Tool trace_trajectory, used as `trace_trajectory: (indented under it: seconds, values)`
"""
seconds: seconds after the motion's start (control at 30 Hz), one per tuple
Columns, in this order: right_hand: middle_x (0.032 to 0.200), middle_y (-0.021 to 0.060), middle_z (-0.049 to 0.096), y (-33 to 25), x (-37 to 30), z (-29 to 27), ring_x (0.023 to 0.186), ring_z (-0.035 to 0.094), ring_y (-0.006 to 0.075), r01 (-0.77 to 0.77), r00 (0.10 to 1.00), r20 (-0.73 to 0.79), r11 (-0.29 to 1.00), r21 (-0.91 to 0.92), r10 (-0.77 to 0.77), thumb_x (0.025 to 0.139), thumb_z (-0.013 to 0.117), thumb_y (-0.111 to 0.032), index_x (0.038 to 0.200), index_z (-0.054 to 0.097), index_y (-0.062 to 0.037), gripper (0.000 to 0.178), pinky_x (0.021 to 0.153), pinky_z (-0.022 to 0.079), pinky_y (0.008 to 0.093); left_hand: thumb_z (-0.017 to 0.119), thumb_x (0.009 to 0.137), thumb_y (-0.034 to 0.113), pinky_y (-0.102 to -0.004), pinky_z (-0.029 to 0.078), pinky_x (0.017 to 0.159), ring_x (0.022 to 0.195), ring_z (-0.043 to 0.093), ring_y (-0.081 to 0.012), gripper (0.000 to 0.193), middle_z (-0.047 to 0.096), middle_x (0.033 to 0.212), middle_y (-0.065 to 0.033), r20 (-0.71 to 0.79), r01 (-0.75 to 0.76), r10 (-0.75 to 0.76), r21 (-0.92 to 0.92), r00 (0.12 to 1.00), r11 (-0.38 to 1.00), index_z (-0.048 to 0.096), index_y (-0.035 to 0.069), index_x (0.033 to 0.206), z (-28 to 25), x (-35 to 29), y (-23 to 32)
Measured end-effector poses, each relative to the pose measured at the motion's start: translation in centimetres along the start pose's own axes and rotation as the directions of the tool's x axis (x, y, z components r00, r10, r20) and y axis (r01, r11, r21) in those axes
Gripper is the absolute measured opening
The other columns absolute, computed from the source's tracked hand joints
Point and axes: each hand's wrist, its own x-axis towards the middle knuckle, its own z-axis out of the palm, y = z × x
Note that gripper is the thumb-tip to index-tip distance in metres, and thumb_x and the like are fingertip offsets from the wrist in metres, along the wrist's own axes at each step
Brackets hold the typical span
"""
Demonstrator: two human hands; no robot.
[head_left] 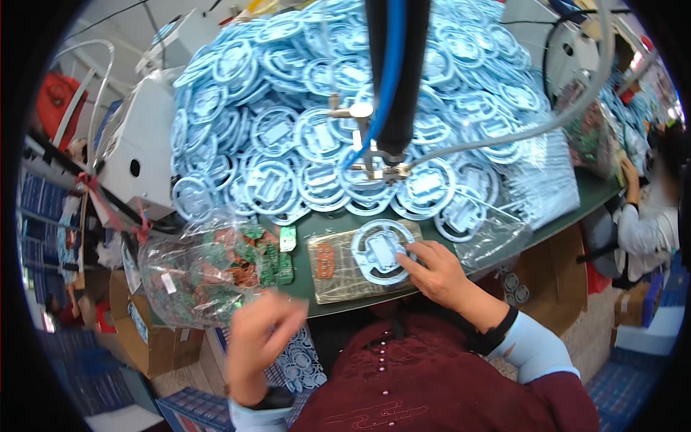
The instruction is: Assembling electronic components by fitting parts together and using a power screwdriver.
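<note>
My right hand [440, 275] grips the right side of a light-blue round plastic frame [383, 252] between thumb and fingers. The frame lies over a flat pad wrapped in brownish tape [338, 284]. On the pad's left part is a small orange-brown circuit board [325, 261]. My left hand [263, 338] is in the air near the table's front edge, beside a clear plastic bag [188, 277] of green and orange circuit boards. Motion smears its fingers, so I cannot see whether it holds anything. Several green circuit boards [286, 268] lie loose between bag and pad.
A large heap of light-blue round frames [281, 129] covers the back of the dark green table [561, 219]. A black post [397, 72] with hoses and a metal nozzle fitting [381, 171] hangs above it. Cardboard boxes [162, 345] stand below. Another person [644, 230] works at right.
</note>
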Motion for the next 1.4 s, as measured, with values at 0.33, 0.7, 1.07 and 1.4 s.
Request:
trace_trajectory:
  seconds: [0.33, 0.7, 1.07, 1.4]
  values:
    - [0.112, 0.0119, 0.060, 0.2, 0.3, -0.3, 0.097, 0.061, 0.0279, 0.059, 0.997, -0.048, 0.998, 0.002, -0.058, 0.074, 0.071, -0.005, 0.114, 0.067, -0.0059, 0.040, 0.083, 0.048, 0.0426, 0.072, 0.082, 0.002, -0.0381, 0.048, 0.063, 0.071, 0.060, -0.0279, 0.019, 0.058, 0.078, -0.0089, -0.165, -0.022, 0.046, 0.144, 0.985, 0.989, 0.072, 0.005, 0.101, 8.9, 2.9, -8.7]
    - [0.109, 0.0096, 0.060, 0.2, 0.3, 0.3, 0.091, 0.061, 0.0253, 0.180, 0.982, -0.065, 0.983, 0.023, -0.178, 0.078, 0.067, -0.011, 0.118, 0.067, -0.0120, 0.040, 0.082, 0.047, 0.0406, 0.075, 0.078, 0.000, -0.0373, 0.047, 0.072, 0.084, 0.058, -0.0274, 0.016, 0.059, 0.089, -0.0093, -0.339, -0.009, 0.035, 0.078, 0.940, 0.997, 0.073, 0.005, 0.093, 9.8, 3.5, -6.5]
    - [0.111, 0.0097, 0.061, 0.0, 0.2, 0.5, 0.094, 0.062, 0.0255, 0.191, 0.980, -0.066, 0.981, 0.022, -0.189, 0.078, 0.066, -0.013, 0.116, 0.067, -0.0107, 0.038, 0.085, 0.048, 0.0419, 0.078, 0.075, 0.007, -0.0398, 0.043, 0.077, 0.091, 0.057, -0.0262, 0.020, 0.062, 0.104, -0.0056, -0.161, -0.164, 0.201, 0.216, 0.966, 0.962, 0.072, 0.010, 0.094, 13.8, 4.7, -4.7]
    - [0.109, 0.0097, 0.061, 0.0, 0.1, 0.6, 0.094, 0.062, 0.0270, 0.176, 0.983, -0.062, 0.984, 0.040, -0.174, 0.077, 0.070, -0.011, 0.115, 0.070, -0.0127, 0.038, 0.083, 0.048, 0.0428, 0.076, 0.075, 0.005, -0.0402, 0.042, 0.080, 0.093, 0.057, -0.0278, 0.019, 0.063, 0.103, -0.0066, -0.180, -0.153, 0.216, 0.310, 0.960, 0.938, 0.071, 0.009, 0.093, 14.2, 5.0, -3.7]
